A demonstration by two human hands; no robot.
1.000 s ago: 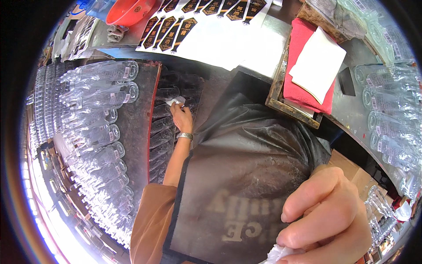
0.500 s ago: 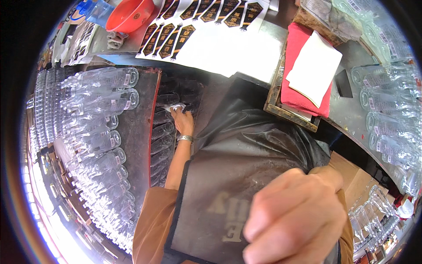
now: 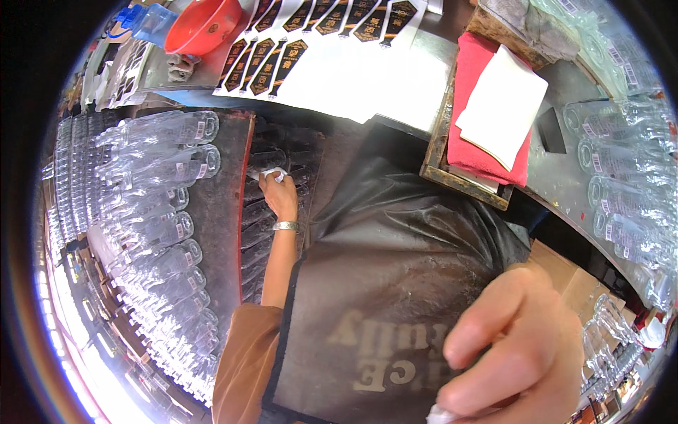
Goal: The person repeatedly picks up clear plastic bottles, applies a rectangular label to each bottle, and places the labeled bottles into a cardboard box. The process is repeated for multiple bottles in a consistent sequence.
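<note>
Clutching wad (image 3: 274, 173) (left hand (image 3: 281, 196) outstretched)

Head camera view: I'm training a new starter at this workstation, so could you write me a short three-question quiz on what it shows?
1. Multiple choice: what does the person's left hand hold?
A) The red bowl
B) A crumpled white wad
C) A cardboard box

2. True or false: the silvery band is on the left wrist.

3. Fill in the colour: the white sheet at the upper right lies on top of a folded ____ cloth.

Key: 1. B; 2. True; 3. red.
</note>
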